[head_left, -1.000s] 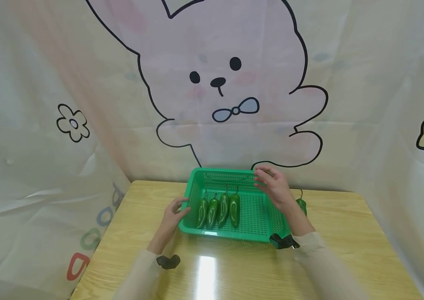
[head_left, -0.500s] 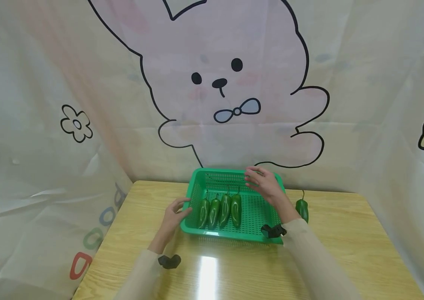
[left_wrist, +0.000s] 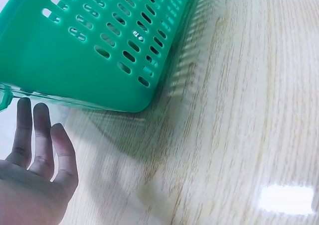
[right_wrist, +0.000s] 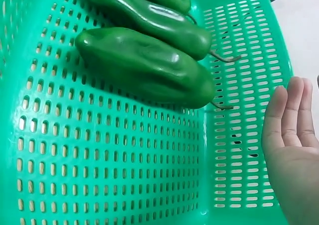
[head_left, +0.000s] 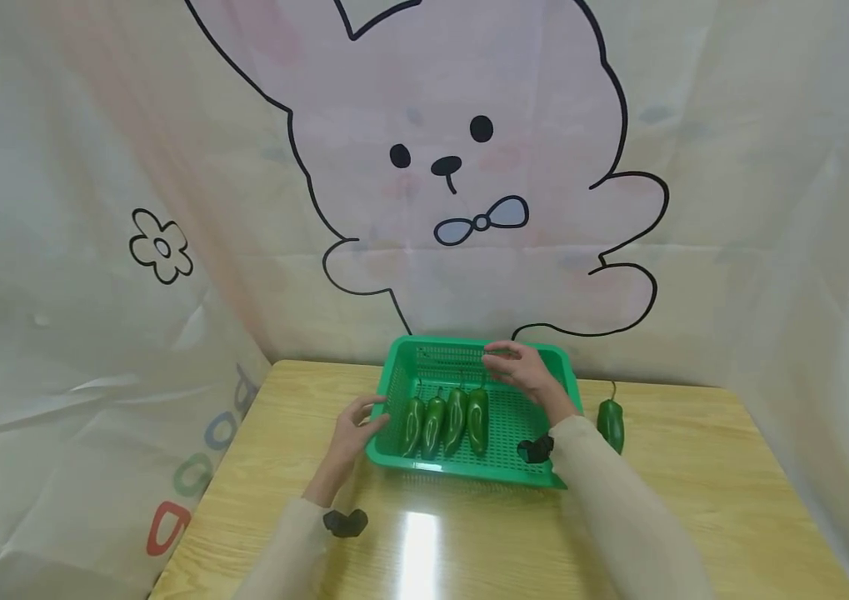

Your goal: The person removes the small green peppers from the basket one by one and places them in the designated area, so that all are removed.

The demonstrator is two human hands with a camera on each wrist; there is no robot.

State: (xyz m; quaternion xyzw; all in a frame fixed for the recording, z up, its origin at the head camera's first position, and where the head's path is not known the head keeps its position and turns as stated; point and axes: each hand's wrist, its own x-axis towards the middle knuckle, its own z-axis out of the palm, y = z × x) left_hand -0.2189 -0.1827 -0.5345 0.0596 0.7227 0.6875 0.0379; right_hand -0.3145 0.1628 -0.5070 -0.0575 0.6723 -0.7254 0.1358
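Observation:
Several green chili peppers [head_left: 456, 421] lie side by side in the left half of a green plastic basket [head_left: 514, 479]. My left hand [head_left: 352, 429] is at the basket's left rim with loosely bent fingers; in the left wrist view the fingertips [left_wrist: 41, 110] come up close to the outer wall, and contact is unclear. Above the basket's right half hovers my right hand [head_left: 521, 367], its fingers extended and holding nothing. The right wrist view shows that hand [right_wrist: 291, 130] beside the perforated wall, apart from the nearest pepper [right_wrist: 144, 68]. Another green pepper [head_left: 610, 425] rests outside, right of the basket.
A wooden table [head_left: 694, 483] carries everything. Behind it hangs a cloth backdrop [head_left: 754, 208] with a cartoon animal, close to the basket's far side. Light glares off the tabletop near the front.
My right hand has moved left and slightly lower over the basket, uncovering more of the pepper outside. The left hand stays at the rim. The whole view has shifted slightly.

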